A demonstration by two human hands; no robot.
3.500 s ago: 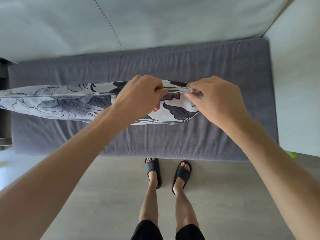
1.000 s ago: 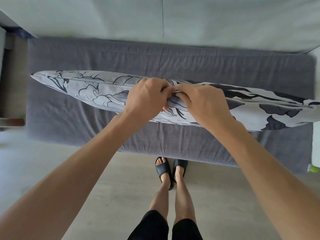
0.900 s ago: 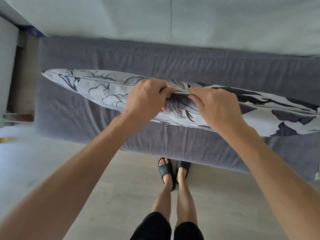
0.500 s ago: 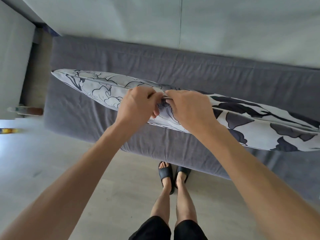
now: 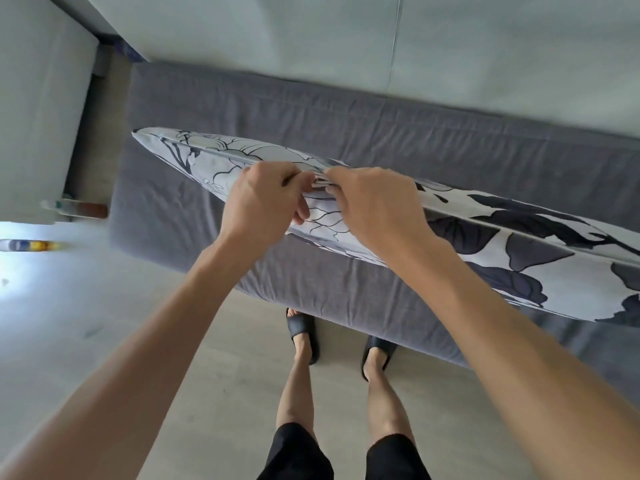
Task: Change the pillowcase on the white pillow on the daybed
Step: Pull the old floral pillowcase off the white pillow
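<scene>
Pillowcase feels soft and limp; we pinch its top seam, left hand touching right hand

Pillowcase: white base w/ floral print, thin black outline petals toward the left end, solid dark navy/charcoal leaves toward the right. Daybed cover: plain dark grey, no pattern. Wall behind: pale grey-green, plain. Floor: light beige-grey, wood-look. My sandals: black. My shorts: black. Left edge by the floor: blurry bottle, clear w/ yellow-orange band; can't tell more.
</scene>
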